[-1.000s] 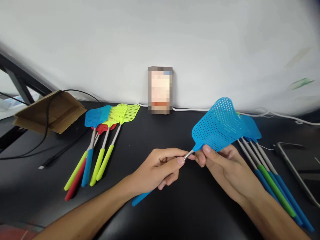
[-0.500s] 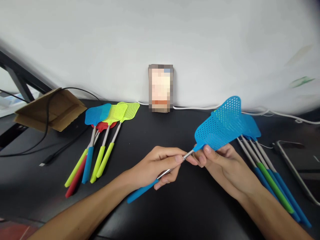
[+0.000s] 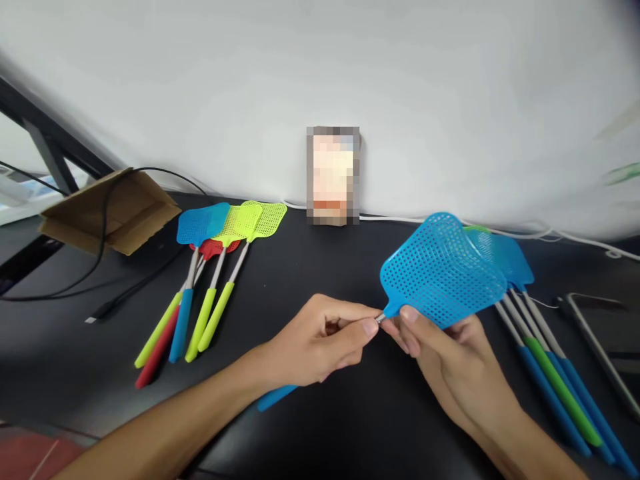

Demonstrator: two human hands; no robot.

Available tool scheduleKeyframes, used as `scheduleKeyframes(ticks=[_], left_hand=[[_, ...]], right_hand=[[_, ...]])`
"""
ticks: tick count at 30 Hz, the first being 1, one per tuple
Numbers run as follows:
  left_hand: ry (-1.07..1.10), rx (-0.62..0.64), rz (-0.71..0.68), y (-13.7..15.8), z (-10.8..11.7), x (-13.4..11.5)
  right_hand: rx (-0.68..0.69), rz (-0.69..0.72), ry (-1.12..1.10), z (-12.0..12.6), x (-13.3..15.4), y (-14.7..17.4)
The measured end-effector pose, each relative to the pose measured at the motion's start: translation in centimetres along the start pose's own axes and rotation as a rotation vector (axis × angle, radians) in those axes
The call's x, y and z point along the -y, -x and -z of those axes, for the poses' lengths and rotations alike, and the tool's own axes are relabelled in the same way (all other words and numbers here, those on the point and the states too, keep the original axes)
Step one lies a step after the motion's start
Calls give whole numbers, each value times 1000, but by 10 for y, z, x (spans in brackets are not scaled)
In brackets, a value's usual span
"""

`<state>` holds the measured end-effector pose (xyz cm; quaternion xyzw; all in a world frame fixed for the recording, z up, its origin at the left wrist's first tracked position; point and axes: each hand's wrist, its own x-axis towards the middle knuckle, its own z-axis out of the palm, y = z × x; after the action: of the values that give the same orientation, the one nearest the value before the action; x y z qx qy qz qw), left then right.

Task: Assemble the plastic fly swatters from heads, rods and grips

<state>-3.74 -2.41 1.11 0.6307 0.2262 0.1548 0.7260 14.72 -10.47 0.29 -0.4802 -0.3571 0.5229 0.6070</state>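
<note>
Between my hands is a blue fly swatter (image 3: 435, 273) with a perforated paddle and a metal shaft. My left hand (image 3: 325, 340) grips the shaft just below the paddle, thumb against forefinger; most of the shaft is hidden by it. The end of the blue handle sticks out under that hand. My right hand (image 3: 455, 360) pinches the paddle at its base, thumb in front and other fingers partly behind. To the left lies a group of swatters in yellow-green (image 3: 215, 317), red (image 3: 157, 350) and blue (image 3: 203, 227). Several blue swatters and a green-handled one (image 3: 565, 390) lie to the right.
A phone-like device (image 3: 333, 177), blurred out, leans on the white wall. An open cardboard box (image 3: 110, 210) and a black cable (image 3: 105, 310) are at the left. A dark phone-like device (image 3: 607, 347) lies far right. A white cord (image 3: 395, 218) runs along the wall.
My left hand has slid up the shaft closer to the paddle. The paddle has turned and now shows more of its broad face. The view has shifted slightly.
</note>
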Motion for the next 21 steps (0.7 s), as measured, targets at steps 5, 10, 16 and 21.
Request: scheduleKeyframes(ticks=[5,10,16,21], left_hand=[[-105,-90,-48,0,-9,-3],[354,40,63,-3,-8,0],[777,241,115,0,-10,2],[754,221,73,0,-15,7]], right_hand=[[-121,0,117,3,-15,11],[95,-38,60,10,-4,3],[178,-313,-287,8,6,-9],[121,-184,-230,9,3,-9]])
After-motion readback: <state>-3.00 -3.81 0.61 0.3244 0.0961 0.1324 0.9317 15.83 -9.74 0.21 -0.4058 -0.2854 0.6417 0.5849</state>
